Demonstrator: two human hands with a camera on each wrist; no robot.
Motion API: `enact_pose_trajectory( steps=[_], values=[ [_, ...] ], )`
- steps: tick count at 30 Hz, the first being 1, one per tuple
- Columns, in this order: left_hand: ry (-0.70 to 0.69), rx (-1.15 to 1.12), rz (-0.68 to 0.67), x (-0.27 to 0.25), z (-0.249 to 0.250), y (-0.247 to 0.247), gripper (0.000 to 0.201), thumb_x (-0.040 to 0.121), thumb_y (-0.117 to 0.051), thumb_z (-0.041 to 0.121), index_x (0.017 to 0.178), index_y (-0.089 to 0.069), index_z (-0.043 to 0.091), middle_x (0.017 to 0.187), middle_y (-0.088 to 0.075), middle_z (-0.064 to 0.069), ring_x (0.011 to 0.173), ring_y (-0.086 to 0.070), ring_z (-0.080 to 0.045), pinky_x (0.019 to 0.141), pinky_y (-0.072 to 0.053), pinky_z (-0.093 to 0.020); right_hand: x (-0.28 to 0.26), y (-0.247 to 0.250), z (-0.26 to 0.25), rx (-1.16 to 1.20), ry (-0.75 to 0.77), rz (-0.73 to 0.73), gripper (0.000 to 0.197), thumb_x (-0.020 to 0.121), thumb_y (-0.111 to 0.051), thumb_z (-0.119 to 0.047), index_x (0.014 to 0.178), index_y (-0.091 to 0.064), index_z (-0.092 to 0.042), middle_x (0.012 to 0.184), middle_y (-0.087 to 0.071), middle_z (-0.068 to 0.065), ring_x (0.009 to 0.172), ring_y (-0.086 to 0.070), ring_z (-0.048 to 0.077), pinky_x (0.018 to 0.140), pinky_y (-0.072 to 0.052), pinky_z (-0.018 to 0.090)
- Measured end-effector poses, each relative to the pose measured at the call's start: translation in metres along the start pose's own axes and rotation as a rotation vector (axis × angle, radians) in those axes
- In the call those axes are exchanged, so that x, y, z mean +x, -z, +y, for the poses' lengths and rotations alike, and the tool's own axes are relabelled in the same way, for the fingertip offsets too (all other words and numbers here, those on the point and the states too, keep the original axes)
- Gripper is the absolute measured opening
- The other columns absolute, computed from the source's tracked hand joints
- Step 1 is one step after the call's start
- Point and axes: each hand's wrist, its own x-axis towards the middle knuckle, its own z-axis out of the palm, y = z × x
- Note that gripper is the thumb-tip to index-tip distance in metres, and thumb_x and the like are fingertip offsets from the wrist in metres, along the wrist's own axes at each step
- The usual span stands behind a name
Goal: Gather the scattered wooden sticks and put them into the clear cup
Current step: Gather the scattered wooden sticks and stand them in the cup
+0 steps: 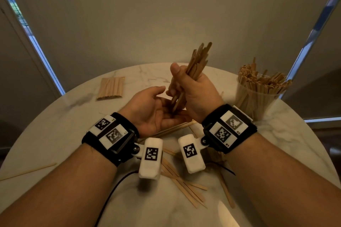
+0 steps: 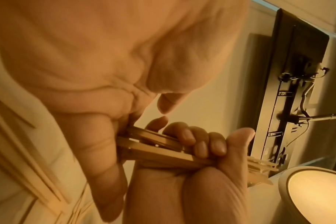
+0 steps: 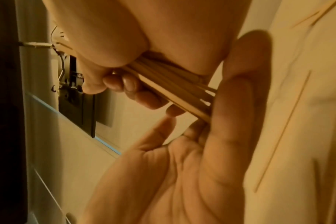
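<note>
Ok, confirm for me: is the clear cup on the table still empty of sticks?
No, the clear cup at the table's right edge is already crammed with wooden sticks fanning above its rim.

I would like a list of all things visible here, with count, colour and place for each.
bundle of sticks: one, tan, gripped upright in the right hand.
clear cup: one, full of tan sticks, table's right side.
neat row of sticks: one, tan, far left.
loose sticks: several, tan, near edge under the wrists.
thin skewer: one, pale, left edge.
table: one, white marble, round.
wrist cameras: two, white.
left hand: open, palm up under the bundle's lower ends.
right hand: gripping.
</note>
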Motion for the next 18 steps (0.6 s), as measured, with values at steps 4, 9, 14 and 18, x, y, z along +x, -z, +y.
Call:
enact_pose_trajectory(
  steps=[4, 9, 14, 18],
  values=[
    [-0.047, -0.043, -0.059, 0.0, 0.002, 0.004, 0.077, 0.105, -0.036, 0.056, 0.139, -0.051, -0.012, 0.133, -0.063, -0.031, 0.123, -0.064, -0.045, 0.103, -0.055, -0.048, -0.001, 0.002, 0.001, -0.051, -0.052, -0.073, 0.037, 0.089, -0.071, -0.051, 0.07, -0.062, -0.021, 0.069, -0.06, 0.002, 0.071, -0.063, 0.023, 0.071, -0.056, 0.036],
    [-0.139, 0.21, 0.03, -0.001, 0.004, 0.007, 0.079, 0.1, -0.039, 0.063, 0.136, -0.061, -0.004, 0.131, -0.065, -0.03, 0.122, -0.065, -0.043, 0.106, -0.051, -0.054, -0.006, 0.0, -0.001, -0.114, -0.068, -0.065, 0.039, 0.098, -0.065, -0.045, 0.067, -0.055, -0.023, 0.056, -0.047, -0.004, 0.049, -0.045, 0.015, 0.047, -0.043, 0.025],
    [-0.624, 0.012, 0.023, -0.003, 0.013, 0.007, 0.064, 0.101, -0.044, 0.058, 0.132, -0.057, 0.004, 0.122, -0.07, -0.019, 0.118, -0.068, -0.035, 0.1, -0.055, -0.048, -0.011, 0.002, -0.004, -0.261, -0.404, -0.388, 0.029, 0.093, -0.075, -0.034, 0.073, -0.061, -0.02, 0.055, -0.047, -0.003, 0.045, -0.041, 0.013, 0.046, -0.038, 0.028],
    [-0.686, 0.029, -0.068, -0.005, 0.011, -0.001, 0.056, 0.101, -0.045, 0.062, 0.109, -0.066, 0.011, 0.061, -0.05, -0.002, 0.055, -0.056, -0.018, 0.063, -0.053, -0.036, -0.013, 0.001, -0.001, -0.377, -0.553, -0.56, 0.044, 0.093, -0.075, -0.038, 0.062, -0.05, -0.019, 0.054, -0.044, -0.002, 0.046, -0.038, 0.012, 0.046, -0.036, 0.025]
  ],
)
